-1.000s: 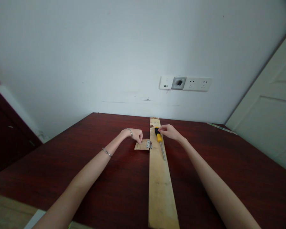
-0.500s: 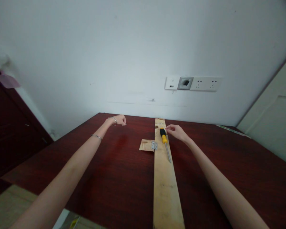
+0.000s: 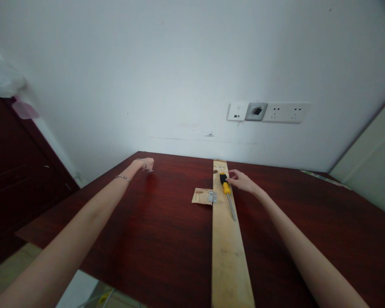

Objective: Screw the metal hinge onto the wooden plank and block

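A long pale wooden plank (image 3: pixel 226 239) lies lengthwise on the dark red table (image 3: pixel 167 231). A screwdriver (image 3: pixel 227 192) with a yellow and black handle rests on the plank's far part. My right hand (image 3: pixel 242 180) touches its handle with curled fingers. A small brown wood piece (image 3: pixel 201 196) lies against the plank's left edge, joined to it by a small metal hinge (image 3: pixel 212 197). My left hand (image 3: pixel 146 164) is far off at the table's back left, fingers pinched on something tiny I cannot make out.
A white wall with a row of sockets (image 3: pixel 268 112) stands behind the table. A dark cabinet (image 3: pixel 16 171) is at the left and a pale door (image 3: pixel 372 171) at the right. Floor shows beyond the table's near left corner.
My left hand left the hinge and moved far to the back left with its fingers pinched. My right hand stayed at the screwdriver handle. The view turned slightly left.
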Action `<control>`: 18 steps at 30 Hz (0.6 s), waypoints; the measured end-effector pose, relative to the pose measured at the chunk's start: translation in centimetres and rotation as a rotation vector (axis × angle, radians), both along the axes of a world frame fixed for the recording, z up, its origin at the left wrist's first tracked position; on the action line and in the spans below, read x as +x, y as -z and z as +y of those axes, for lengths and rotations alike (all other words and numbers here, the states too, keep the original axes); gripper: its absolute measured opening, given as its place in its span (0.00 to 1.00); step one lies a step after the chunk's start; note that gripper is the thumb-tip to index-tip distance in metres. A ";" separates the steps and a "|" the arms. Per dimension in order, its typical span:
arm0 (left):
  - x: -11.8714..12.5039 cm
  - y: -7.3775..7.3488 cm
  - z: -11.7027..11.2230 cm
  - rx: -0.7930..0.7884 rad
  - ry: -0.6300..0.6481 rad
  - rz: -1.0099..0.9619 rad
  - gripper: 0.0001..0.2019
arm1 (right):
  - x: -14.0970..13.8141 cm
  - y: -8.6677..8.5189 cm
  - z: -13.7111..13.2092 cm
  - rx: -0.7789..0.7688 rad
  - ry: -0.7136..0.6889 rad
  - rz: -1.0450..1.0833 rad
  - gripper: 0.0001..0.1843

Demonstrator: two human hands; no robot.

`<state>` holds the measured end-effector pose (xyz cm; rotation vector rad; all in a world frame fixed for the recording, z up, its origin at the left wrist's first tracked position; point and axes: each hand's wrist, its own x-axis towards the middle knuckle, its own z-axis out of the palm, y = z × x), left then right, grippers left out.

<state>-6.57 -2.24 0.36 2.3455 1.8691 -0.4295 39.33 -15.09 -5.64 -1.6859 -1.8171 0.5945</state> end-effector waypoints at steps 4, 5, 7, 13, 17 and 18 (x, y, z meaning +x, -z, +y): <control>0.2 0.4 0.0 -0.036 -0.024 0.037 0.08 | -0.8 -0.6 -0.7 -0.049 0.014 -0.024 0.35; 0.2 0.5 0.1 -0.046 -0.031 0.043 0.10 | -1.0 -0.8 -0.8 -0.054 0.016 -0.036 0.37; 0.1 0.7 0.2 -0.064 -0.039 0.047 0.12 | -1.5 -1.2 -1.2 -0.051 0.011 -0.077 0.38; 0.2 0.5 0.7 -0.117 -0.044 0.002 0.14 | -2.6 -1.3 -1.7 -0.013 0.028 -0.180 0.33; 2.0 -1.1 1.2 -0.106 -0.005 -0.112 0.13 | -3.2 -1.2 -1.7 0.003 0.073 -0.186 0.28; 3.0 -1.6 1.2 -0.093 0.016 -0.162 0.15 | -3.3 -1.2 -1.7 0.012 0.086 -0.183 0.28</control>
